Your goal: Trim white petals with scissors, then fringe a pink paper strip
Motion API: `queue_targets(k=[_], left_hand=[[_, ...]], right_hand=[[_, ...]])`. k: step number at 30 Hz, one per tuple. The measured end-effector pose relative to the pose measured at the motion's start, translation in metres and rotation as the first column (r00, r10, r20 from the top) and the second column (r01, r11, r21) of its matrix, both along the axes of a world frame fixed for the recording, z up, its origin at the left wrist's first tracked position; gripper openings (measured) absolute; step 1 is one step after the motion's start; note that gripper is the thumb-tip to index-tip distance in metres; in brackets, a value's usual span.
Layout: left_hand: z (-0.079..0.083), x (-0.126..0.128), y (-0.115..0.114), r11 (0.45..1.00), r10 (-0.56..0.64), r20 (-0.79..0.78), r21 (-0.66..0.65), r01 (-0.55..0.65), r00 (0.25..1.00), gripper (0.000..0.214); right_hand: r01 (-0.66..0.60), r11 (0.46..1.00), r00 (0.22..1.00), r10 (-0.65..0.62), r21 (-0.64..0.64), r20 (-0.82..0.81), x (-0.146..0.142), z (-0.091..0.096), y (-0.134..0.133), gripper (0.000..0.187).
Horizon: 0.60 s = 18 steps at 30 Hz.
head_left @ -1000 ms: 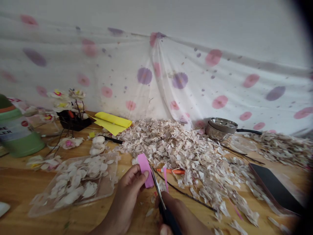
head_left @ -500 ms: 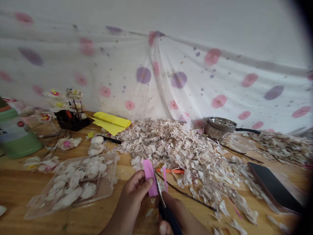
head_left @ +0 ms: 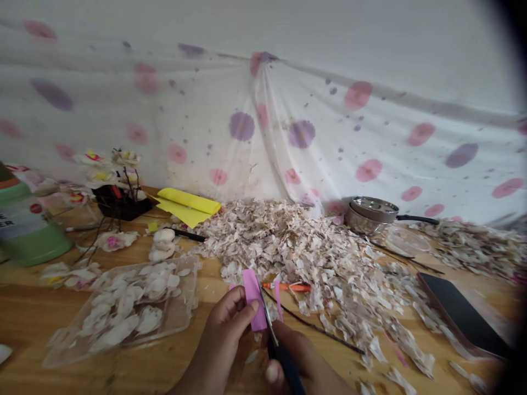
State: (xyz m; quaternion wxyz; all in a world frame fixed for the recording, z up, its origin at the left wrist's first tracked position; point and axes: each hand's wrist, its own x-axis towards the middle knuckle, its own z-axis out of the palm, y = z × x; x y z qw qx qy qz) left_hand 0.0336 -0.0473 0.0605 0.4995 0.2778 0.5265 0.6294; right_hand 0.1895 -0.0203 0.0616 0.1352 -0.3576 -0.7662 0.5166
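Between the thumb and fingers of my left hand is a pink paper strip, held upright. My right hand is wrapped round dark-handled scissors, whose blades lie along the strip's right edge. Just right of the blades stands a narrow pink sliver. Behind the blades an orange pen-like tool lies on the table by a heap of pale dry petal-like flakes. A thin dark twig runs past my right hand.
On the left are a clear tray of white petals, a green tub and a black holder with handmade flowers. Folded yellow paper lies behind. On the right are a metal pan and a phone.
The pink strip and my left hand have shifted very slightly to the right. A bit of pink now shows behind the strip's left side. The scissors have barely moved.
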Motion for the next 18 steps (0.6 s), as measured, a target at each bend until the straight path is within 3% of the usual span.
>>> queue_targets(k=[10, 18], left_hand=[[-0.0063, -0.0017, 0.0051, 1.000, -0.005, 0.052, 0.019, 0.004, 0.999, 0.021], [-0.0059, -0.0017, 0.0039, 0.999, 0.010, 0.062, 0.033, -0.012, 0.998, 0.018]], right_hand=[[0.020, 0.994, 1.000, -0.019, 0.104, -0.004, 0.0005, -0.0046, -0.0012, 0.080], [-0.014, 0.993, 0.999, 0.019, 0.114, -0.039, -0.0049, -0.0011, 0.0026, 0.086]])
